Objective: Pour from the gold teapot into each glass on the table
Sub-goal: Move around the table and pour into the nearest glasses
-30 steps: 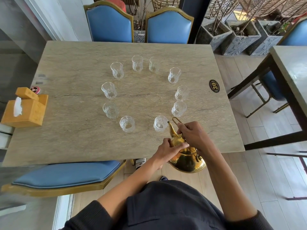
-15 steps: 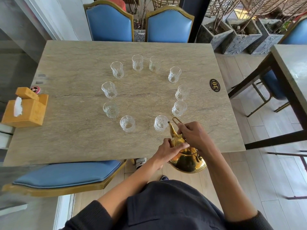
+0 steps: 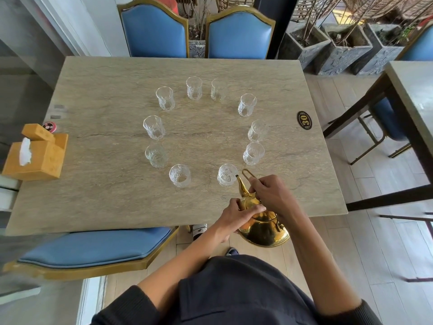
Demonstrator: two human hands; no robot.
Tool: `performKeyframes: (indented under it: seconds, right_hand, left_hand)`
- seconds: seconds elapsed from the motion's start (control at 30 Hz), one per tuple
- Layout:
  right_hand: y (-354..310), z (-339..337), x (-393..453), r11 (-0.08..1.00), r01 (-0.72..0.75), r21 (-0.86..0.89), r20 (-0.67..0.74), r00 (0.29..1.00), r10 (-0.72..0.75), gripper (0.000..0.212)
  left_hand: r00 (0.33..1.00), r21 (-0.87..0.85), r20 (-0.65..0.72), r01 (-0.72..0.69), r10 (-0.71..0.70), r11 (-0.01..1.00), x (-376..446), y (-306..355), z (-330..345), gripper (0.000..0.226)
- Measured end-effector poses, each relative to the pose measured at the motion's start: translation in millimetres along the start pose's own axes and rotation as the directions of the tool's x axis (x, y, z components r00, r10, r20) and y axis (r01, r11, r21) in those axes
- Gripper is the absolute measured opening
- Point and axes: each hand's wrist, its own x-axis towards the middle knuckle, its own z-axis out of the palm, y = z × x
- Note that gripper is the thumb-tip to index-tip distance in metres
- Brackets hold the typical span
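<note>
The tabletop [image 3: 98, 174] is carrying ten glasses standing in a ring, and the person is standing at its near edge. The gold teapot [image 3: 260, 227] is hanging tilted over that edge at about five o'clock of the ring, its long axis running from the round body toward eleven o'clock, where the spout tip is sitting right at the rim of the nearest glass [image 3: 226, 175]. The right hand [image 3: 273, 195] is closing its grip around the handle, whose loop is sticking out past the fingers. The left hand [image 3: 237, 213] is pressing its fingers on the lid and upper body. The next glass [image 3: 253, 154] is standing toward one o'clock from the spout, nearer the right hand, so the pour should probably be travelling that way.
</note>
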Motion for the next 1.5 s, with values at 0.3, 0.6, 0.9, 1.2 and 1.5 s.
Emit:
performKeyframes:
  seconds: [0.3,0.6,0.9,1.2,1.5]
  right_hand:
    - [6.5,6.1,8.4,0.990,-0.101,0.101,0.014,0.995,0.100,0.055]
    - [2.4,-9.8,-0.5,0.934,-0.127,0.333,-0.032,0.989,0.146,0.044]
    - [-6.6,-31.6,19.9,0.917,-0.147,0.372,-0.137,0.968,0.210,0.050]
    - [-6.5,-54.5,50.0,0.911,-0.196,0.362,-0.156,0.951,0.266,0.052]
    - [6.1,-71.4,80.9,0.927,-0.244,0.283,-0.083,0.957,0.278,0.051]
  left_hand:
    - [1.000,0.015,0.002,0.031,-0.032,0.999,9.5,2.4,-12.0,0.125]
    - [0.999,0.148,0.034,-0.005,0.000,0.989,31.6,18.6,-21.3,0.128]
    - [0.984,0.210,0.168,-0.088,0.052,0.974,55.8,59.0,-22.9,0.122]
    - [0.966,0.281,0.258,-0.065,-0.010,0.957,78.7,91.4,-18.8,0.111]
    - [0.978,0.264,0.206,-0.017,-0.039,0.964,83.0,106.6,-1.3,0.118]
